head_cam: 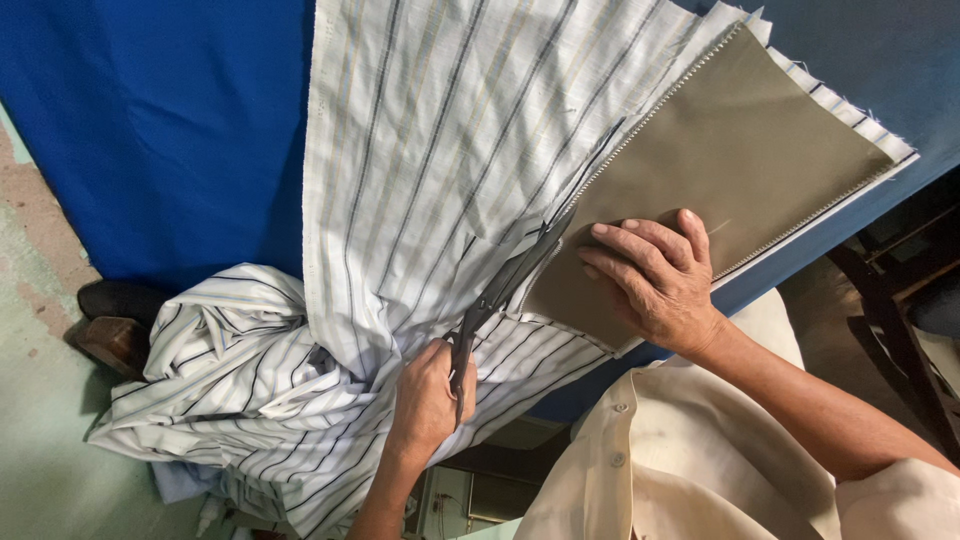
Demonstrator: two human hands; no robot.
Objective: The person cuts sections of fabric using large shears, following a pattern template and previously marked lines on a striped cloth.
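A white cloth with dark and pale stripes (440,130) lies spread over a blue-covered table (170,120). On it rests a flat olive-brown pattern piece (740,140) with a stitched edge. My left hand (655,275) presses flat on the near end of that piece, fingers apart. My right hand (428,398) grips dark scissors (500,290), whose blades lie in the striped cloth along the pattern's edge. Part of the handles is hidden inside my fist.
The cloth's loose end hangs off the table in a bunched heap (230,390). A dark shoe (115,300) stands on the floor at left. Dark wooden furniture (900,300) stands at right. My cream shirt (660,450) fills the lower right.
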